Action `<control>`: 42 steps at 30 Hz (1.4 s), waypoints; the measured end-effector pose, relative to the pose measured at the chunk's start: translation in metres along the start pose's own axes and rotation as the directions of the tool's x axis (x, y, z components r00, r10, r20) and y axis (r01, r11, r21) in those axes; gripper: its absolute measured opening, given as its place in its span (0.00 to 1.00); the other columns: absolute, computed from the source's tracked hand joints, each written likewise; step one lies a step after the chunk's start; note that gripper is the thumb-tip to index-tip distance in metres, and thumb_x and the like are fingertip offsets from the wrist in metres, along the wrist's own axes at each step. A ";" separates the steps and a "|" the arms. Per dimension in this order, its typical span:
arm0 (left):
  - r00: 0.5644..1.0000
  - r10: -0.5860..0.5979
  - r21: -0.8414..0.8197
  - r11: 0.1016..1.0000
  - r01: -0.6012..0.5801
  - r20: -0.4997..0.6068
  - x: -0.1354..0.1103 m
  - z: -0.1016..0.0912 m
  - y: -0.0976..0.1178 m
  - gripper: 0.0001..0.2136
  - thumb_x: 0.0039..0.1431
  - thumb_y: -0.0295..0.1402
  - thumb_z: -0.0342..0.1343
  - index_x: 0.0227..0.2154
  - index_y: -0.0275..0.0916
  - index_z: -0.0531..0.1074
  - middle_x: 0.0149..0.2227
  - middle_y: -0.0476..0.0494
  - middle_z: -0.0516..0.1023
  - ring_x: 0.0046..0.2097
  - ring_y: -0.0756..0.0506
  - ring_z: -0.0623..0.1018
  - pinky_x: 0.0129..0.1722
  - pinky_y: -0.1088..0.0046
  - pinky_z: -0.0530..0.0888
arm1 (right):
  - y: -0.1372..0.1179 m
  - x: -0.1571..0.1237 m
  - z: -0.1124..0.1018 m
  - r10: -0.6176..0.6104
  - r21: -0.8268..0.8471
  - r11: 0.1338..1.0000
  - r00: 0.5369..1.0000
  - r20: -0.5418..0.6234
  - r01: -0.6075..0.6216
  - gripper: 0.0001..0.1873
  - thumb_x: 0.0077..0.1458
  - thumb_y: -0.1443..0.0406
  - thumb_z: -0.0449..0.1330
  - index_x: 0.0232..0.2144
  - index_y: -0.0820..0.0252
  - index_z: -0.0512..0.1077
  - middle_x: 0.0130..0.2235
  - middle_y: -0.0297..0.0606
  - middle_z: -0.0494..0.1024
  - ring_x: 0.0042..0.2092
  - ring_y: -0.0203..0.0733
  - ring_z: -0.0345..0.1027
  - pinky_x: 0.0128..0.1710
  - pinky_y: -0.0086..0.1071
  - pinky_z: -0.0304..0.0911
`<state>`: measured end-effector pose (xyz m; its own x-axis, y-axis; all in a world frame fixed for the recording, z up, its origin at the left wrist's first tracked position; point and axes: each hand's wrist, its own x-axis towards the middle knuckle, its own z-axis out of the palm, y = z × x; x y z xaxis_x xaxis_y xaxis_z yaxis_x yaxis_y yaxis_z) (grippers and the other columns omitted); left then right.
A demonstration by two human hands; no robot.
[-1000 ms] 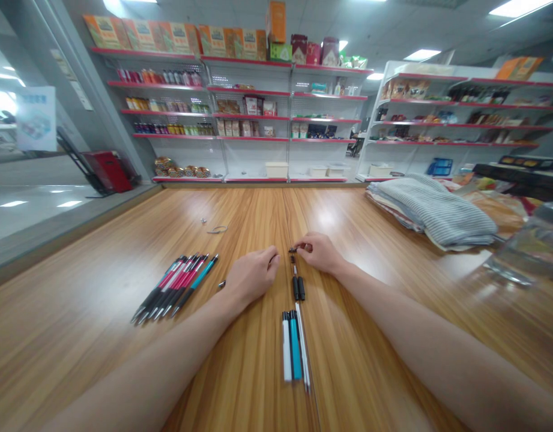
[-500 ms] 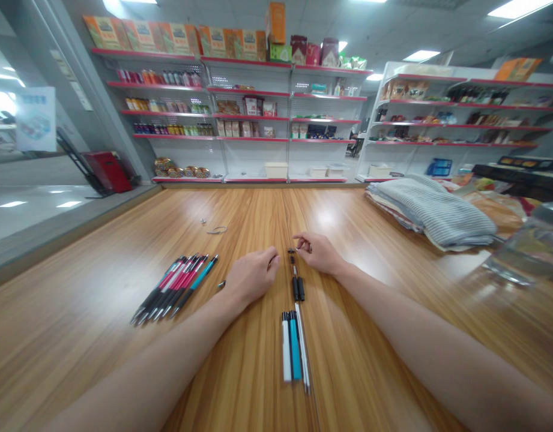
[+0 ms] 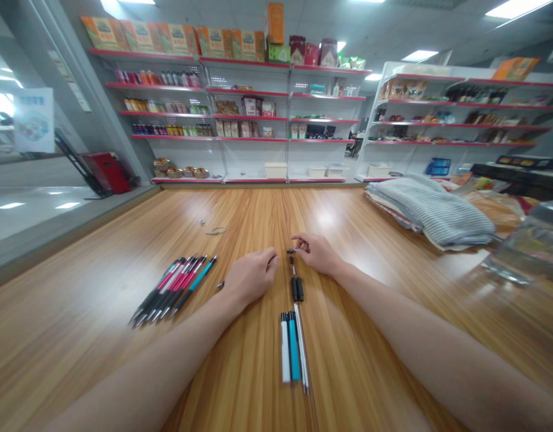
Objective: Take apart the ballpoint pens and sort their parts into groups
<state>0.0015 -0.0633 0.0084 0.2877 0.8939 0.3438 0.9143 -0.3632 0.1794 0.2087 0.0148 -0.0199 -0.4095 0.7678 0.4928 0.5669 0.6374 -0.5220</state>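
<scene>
My left hand (image 3: 250, 274) rests on the wooden table with its fingers curled in; whatever may be inside is hidden. A small dark pen piece (image 3: 221, 285) lies partly behind its wrist side. Opposite it, my right hand (image 3: 319, 253) has its fingertips pinched beside small dark pen parts (image 3: 290, 252); what they grip is too small to make out. Below these parts lie two black pen grips (image 3: 297, 289), side by side. Nearer to me are a white pen barrel (image 3: 285, 351), a teal pen barrel (image 3: 294, 348) and thin white refills (image 3: 301, 348).
Several pink, black and teal pens (image 3: 172, 288) lie in a slanted row at left. Farther back is a thin ring-shaped strap (image 3: 217, 230) and a tiny metal piece (image 3: 202, 222). Folded striped cloth (image 3: 433, 207) and a clear container (image 3: 532, 246) are at right. Stocked shelves (image 3: 244, 117) stand behind.
The view has shifted very slightly. Both hands keep nearly the same place and pose, and the pen parts lie as before.
</scene>
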 end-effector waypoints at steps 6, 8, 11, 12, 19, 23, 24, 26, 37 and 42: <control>1.000 0.006 0.021 1.000 -0.006 -0.009 0.000 0.002 -0.002 0.13 0.66 0.41 0.39 0.37 0.45 0.67 0.36 0.47 0.78 0.38 0.44 0.77 0.32 0.72 0.62 | -0.001 0.000 -0.001 -0.013 -0.023 1.000 1.000 0.002 0.014 0.18 0.51 0.73 0.56 0.45 0.61 0.71 0.33 0.35 0.76 0.31 0.33 0.67 0.36 0.27 0.61; 1.000 0.005 0.022 1.000 -0.005 -0.011 0.000 0.002 -0.002 0.13 0.66 0.41 0.39 0.37 0.45 0.67 0.36 0.47 0.78 0.38 0.44 0.77 0.32 0.72 0.62 | -0.002 0.000 -0.001 -0.022 -0.025 0.999 1.000 0.001 0.022 0.17 0.51 0.72 0.56 0.45 0.61 0.71 0.33 0.35 0.76 0.32 0.33 0.67 0.36 0.27 0.61; 1.000 0.002 0.027 1.000 -0.002 -0.005 0.001 0.001 -0.001 0.13 0.66 0.41 0.39 0.37 0.45 0.67 0.36 0.47 0.78 0.38 0.44 0.77 0.31 0.72 0.62 | -0.002 0.000 0.000 -0.022 -0.029 0.999 1.000 0.001 0.022 0.17 0.51 0.72 0.56 0.45 0.61 0.71 0.33 0.35 0.75 0.32 0.34 0.67 0.36 0.27 0.61; 1.000 -0.003 0.027 1.000 0.003 0.000 0.001 0.000 -0.001 0.13 0.66 0.41 0.39 0.37 0.45 0.68 0.36 0.47 0.78 0.38 0.44 0.77 0.31 0.72 0.62 | -0.002 0.001 0.000 -0.019 -0.032 0.999 1.000 0.002 0.019 0.17 0.51 0.72 0.56 0.45 0.61 0.71 0.33 0.35 0.76 0.32 0.34 0.67 0.36 0.27 0.61; 0.999 -0.024 0.020 1.000 0.024 0.024 0.000 -0.001 0.001 0.14 0.65 0.42 0.39 0.37 0.44 0.68 0.36 0.45 0.78 0.39 0.44 0.76 0.33 0.72 0.63 | -0.002 0.001 0.000 -0.030 -0.052 0.998 1.000 0.004 0.030 0.18 0.51 0.73 0.55 0.45 0.61 0.71 0.33 0.35 0.76 0.32 0.34 0.67 0.36 0.27 0.61; 1.000 -0.007 0.017 1.000 0.006 0.009 0.000 -0.001 0.000 0.13 0.65 0.41 0.39 0.37 0.44 0.68 0.36 0.46 0.78 0.38 0.44 0.77 0.33 0.72 0.64 | -0.002 0.001 0.000 -0.027 -0.055 0.998 1.000 0.007 0.027 0.18 0.51 0.73 0.55 0.45 0.61 0.71 0.33 0.35 0.76 0.32 0.34 0.67 0.36 0.27 0.61; 1.000 -0.010 0.016 1.000 0.009 0.012 0.001 -0.001 0.000 0.13 0.65 0.41 0.39 0.37 0.44 0.68 0.36 0.46 0.78 0.38 0.44 0.77 0.33 0.72 0.64 | -0.002 0.001 0.000 -0.025 -0.058 0.998 1.000 0.007 0.026 0.18 0.51 0.73 0.55 0.45 0.61 0.71 0.33 0.35 0.76 0.32 0.34 0.67 0.36 0.27 0.61; 1.000 -0.021 0.013 1.000 0.021 0.023 0.001 -0.001 0.000 0.13 0.65 0.41 0.39 0.37 0.44 0.68 0.37 0.45 0.78 0.39 0.44 0.77 0.34 0.72 0.64 | -0.002 0.001 0.000 -0.027 -0.069 0.997 1.000 0.001 0.027 0.18 0.51 0.73 0.56 0.45 0.62 0.72 0.33 0.35 0.76 0.32 0.34 0.67 0.36 0.28 0.61; 0.999 -0.020 0.005 1.000 0.020 0.032 0.000 -0.001 0.000 0.14 0.65 0.42 0.39 0.37 0.44 0.68 0.38 0.45 0.78 0.40 0.44 0.76 0.35 0.72 0.65 | -0.005 0.001 -0.004 -0.058 -0.156 0.986 0.997 0.054 0.065 0.12 0.55 0.70 0.56 0.38 0.58 0.78 0.32 0.37 0.73 0.32 0.34 0.65 0.35 0.28 0.60; 1.000 -0.005 0.007 1.000 0.004 0.016 0.000 -0.001 -0.001 0.13 0.65 0.42 0.39 0.37 0.45 0.68 0.37 0.46 0.78 0.39 0.44 0.76 0.34 0.71 0.64 | -0.005 0.001 -0.004 -0.040 -0.153 0.987 0.998 0.056 0.048 0.12 0.55 0.70 0.56 0.39 0.57 0.78 0.32 0.37 0.73 0.32 0.34 0.65 0.35 0.27 0.60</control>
<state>0.0006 -0.0631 0.0095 0.2880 0.8996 0.3282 0.9175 -0.3574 0.1744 0.2083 0.0122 -0.0137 -0.4711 0.7442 0.4735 0.6492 0.6559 -0.3850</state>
